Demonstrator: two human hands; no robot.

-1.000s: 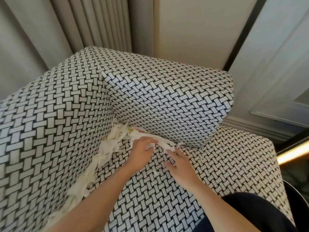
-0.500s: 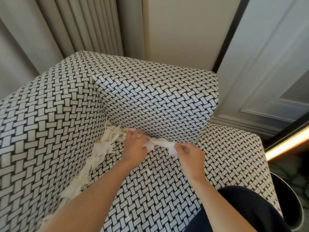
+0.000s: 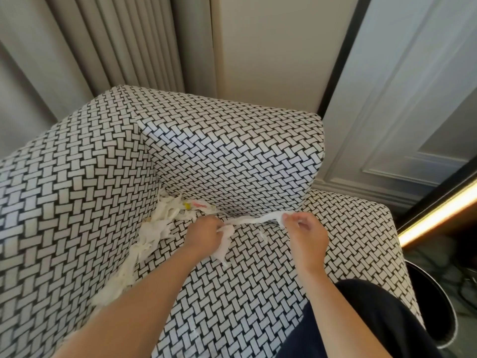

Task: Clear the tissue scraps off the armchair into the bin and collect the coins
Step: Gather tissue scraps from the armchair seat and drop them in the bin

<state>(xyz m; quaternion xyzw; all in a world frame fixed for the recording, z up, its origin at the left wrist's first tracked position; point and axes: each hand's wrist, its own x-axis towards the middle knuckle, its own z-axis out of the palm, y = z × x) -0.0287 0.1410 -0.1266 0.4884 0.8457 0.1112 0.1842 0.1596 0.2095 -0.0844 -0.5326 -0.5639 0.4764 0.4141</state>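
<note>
One tissue strip [image 3: 254, 220] taut between | left grip [image 3: 204, 235] clutching | right grip [image 3: 305, 229] pinching

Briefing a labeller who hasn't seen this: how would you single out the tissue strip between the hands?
Find the black-and-white woven armchair. Below its back cushion, a white tissue strip runs from left hand to right hand. Unlike the crumpled scraps in the corner, it is stretched straight.

No writing can be read anywhere here.
</note>
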